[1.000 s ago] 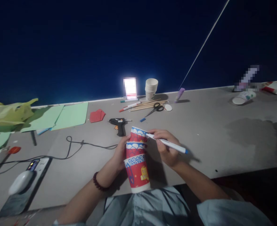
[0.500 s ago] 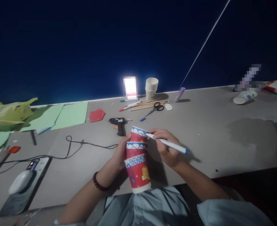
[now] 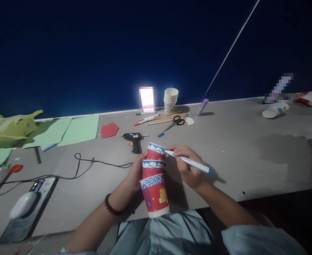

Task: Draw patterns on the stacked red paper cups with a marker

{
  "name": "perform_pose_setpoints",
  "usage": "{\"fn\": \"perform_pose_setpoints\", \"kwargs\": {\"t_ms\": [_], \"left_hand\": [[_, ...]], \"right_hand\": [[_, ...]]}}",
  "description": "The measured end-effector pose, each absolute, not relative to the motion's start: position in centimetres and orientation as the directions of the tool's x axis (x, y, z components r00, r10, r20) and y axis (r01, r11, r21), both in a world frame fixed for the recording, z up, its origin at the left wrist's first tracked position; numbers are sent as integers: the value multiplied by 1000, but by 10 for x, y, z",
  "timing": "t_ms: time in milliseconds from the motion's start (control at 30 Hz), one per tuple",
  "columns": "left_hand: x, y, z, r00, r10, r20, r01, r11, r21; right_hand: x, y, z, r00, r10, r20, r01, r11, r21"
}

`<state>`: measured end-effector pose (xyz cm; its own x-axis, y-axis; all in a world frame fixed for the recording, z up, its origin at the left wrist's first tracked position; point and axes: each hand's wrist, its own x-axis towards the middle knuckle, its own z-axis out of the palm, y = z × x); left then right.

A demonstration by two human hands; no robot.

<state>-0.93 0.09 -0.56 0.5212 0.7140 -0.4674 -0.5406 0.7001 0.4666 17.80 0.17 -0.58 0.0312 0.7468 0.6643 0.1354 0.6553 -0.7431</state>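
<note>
Three red paper cups (image 3: 155,196) with blue-and-white scalloped rims form a leaning column close to my body. My left hand (image 3: 135,173) is wrapped around the left side of the column, near its upper two cups; some of its fingers are hidden behind them. In my right hand (image 3: 189,166) is a white marker pen (image 3: 193,163) with a blue end. Its tip meets the blue-and-white rim of the farthest cup (image 3: 156,151) on the right side. Blue lines show on the nearest cup, beside a yellow printed figure.
Beyond the cups lie a black glue gun (image 3: 135,140), scissors (image 3: 175,121), wooden sticks (image 3: 163,119) and a blue cap (image 3: 161,135). Farther back stands a stack of white cups (image 3: 171,99). Leftward are red paper (image 3: 109,130), green sheets (image 3: 79,130), a black cable (image 3: 100,163) and a phone (image 3: 43,187).
The nearest cup has shifted very slightly to the left. Both hands and the marker pen stay almost where they were.
</note>
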Motion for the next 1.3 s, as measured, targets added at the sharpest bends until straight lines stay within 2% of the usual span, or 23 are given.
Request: {"fn": "perform_pose_setpoints", "kwargs": {"t_ms": [267,1033,1300], "left_hand": [[-9,1,-6,527,733,-431,-541,680,495],[-8,2,-5,440,762,-476,-553,647,524],[-3,4,1,343,761,-551,-560,637,530]], "right_hand": [[178,2,-9,56,758,650,135,639,-757],[178,3,-13,53,768,638,57,636,-770],[180,2,-12,31,816,577,-120,576,-808]]}}
